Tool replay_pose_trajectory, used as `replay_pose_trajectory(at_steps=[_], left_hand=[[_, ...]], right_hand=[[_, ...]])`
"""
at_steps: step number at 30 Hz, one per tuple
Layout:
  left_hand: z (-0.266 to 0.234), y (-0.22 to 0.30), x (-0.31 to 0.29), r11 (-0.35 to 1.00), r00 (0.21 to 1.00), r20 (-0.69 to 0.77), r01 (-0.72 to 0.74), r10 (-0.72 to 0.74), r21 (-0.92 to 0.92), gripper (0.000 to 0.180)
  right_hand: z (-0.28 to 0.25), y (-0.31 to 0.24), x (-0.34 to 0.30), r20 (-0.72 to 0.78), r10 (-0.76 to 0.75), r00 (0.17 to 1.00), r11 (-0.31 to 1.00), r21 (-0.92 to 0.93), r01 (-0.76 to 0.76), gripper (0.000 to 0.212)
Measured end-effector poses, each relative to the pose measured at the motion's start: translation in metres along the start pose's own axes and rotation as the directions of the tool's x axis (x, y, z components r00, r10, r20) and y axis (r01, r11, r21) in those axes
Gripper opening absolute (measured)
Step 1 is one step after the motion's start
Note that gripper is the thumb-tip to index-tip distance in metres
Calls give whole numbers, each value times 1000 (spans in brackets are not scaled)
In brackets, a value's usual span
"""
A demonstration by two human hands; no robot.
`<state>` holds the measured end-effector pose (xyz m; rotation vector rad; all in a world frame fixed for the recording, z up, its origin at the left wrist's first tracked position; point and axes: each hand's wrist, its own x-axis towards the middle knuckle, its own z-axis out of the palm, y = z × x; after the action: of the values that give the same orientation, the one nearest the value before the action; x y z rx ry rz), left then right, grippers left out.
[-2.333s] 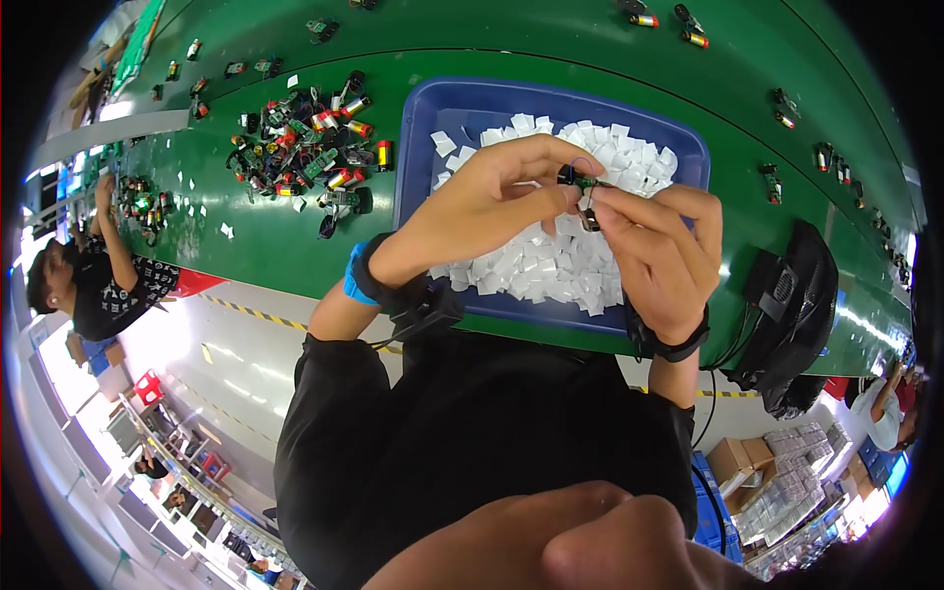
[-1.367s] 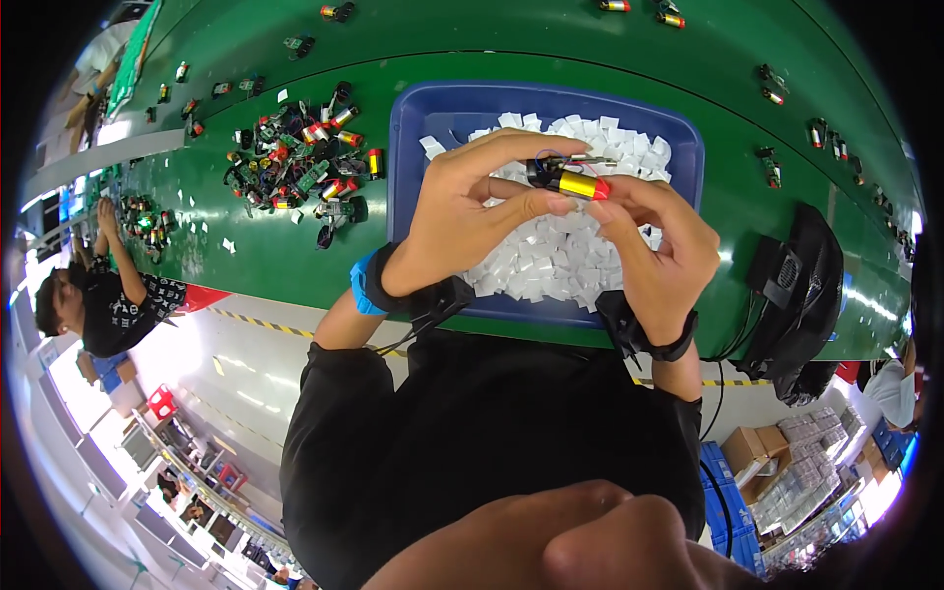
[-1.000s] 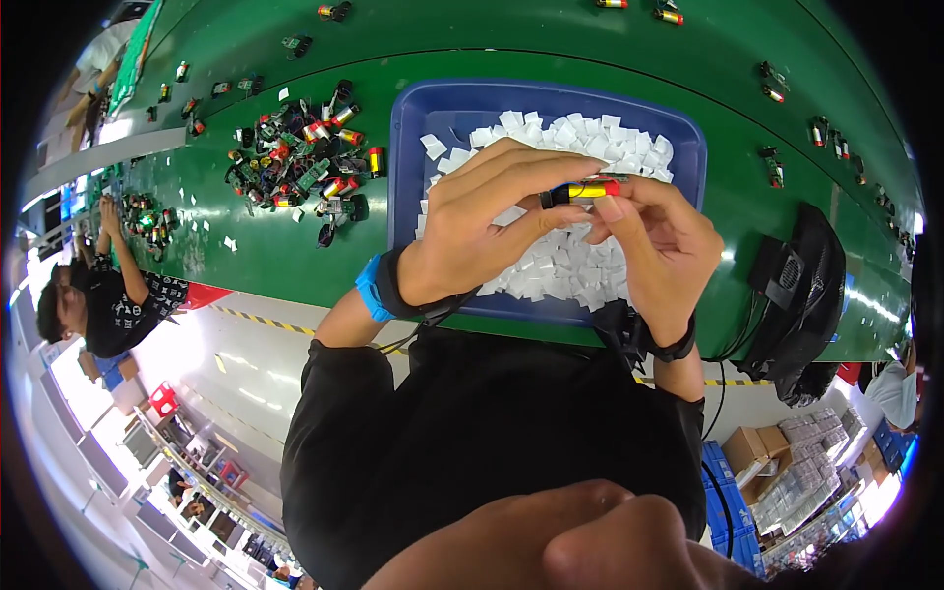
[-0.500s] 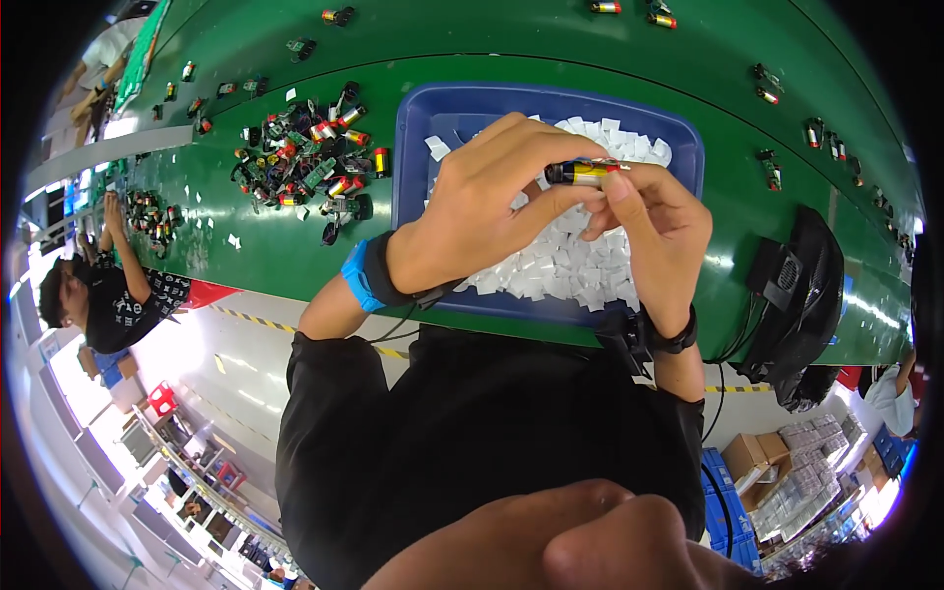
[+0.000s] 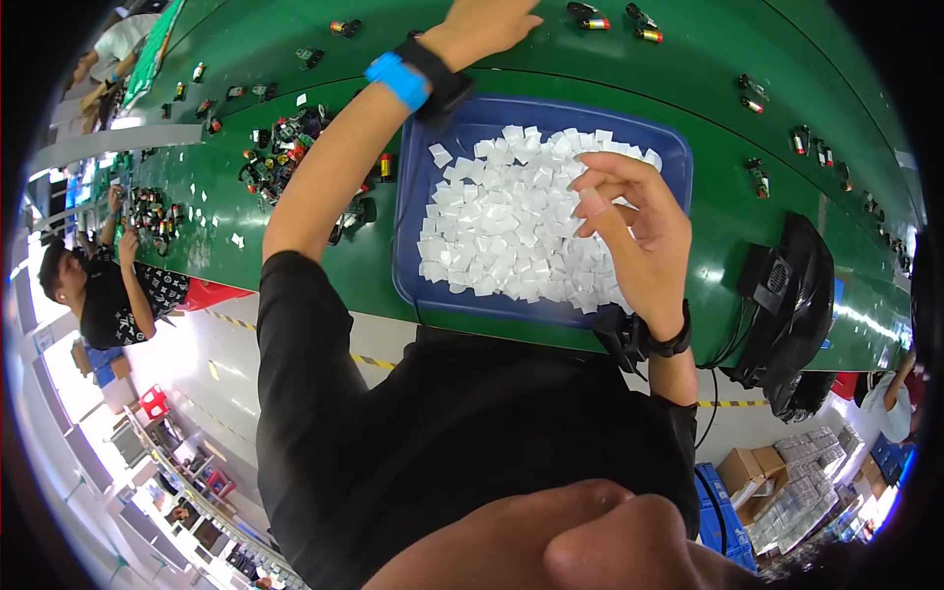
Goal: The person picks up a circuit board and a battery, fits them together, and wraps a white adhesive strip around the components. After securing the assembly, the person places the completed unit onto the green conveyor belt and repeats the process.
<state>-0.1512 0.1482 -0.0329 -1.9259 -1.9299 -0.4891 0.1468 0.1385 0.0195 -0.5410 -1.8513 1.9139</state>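
My left hand reaches past the far rim of a blue plastic tray, over the green table, with a blue band on its wrist. The thumb shows, but the other fingertips are cut off by the upper picture edge, so whatever they hold is hidden. My right hand hovers above the right part of the tray, fingers bent and apart, holding nothing that I can see. Many small white paper-like squares lie loose in the tray. Beyond my left hand rests a battery with a small attached part.
A pile of batteries and circuit boards lies left of the tray, partly behind my left forearm. More units are scattered at right. A black plastic bag and a black vented device sit nearby. A co-worker works at far left.
My left hand has moved from over the tray to beyond its far rim. The yellow-and-black battery is gone from between my hands. My right hand's fingers have come apart.
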Motion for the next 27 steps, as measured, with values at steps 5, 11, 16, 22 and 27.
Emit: replay_pose_trajectory(at_steps=[5, 11, 16, 22, 27], left_hand=[[64, -15, 24, 998, 981, 183, -52, 57, -31, 41], [6, 21, 22, 694, 852, 471, 482, -229, -534, 28], [-74, 74, -30, -91, 724, 686, 680, -79, -728, 24], [-103, 118, -66, -209, 734, 678, 657, -43, -725, 32], [-113, 134, -69, 129, 801, 581, 598, -146, -791, 37]], right_hand=[[3, -1, -1, 39, -30, 999, 999, -31, 31, 23], [-13, 0, 1, -51, -98, 994, 994, -62, 95, 22], [-22, 4, 15, -120, -400, 909, 833, -461, 306, 22], [-10, 8, 13, -127, -350, 928, 848, -465, 256, 20], [-15, 6, 7, -175, -115, 978, 922, -386, 39, 19]])
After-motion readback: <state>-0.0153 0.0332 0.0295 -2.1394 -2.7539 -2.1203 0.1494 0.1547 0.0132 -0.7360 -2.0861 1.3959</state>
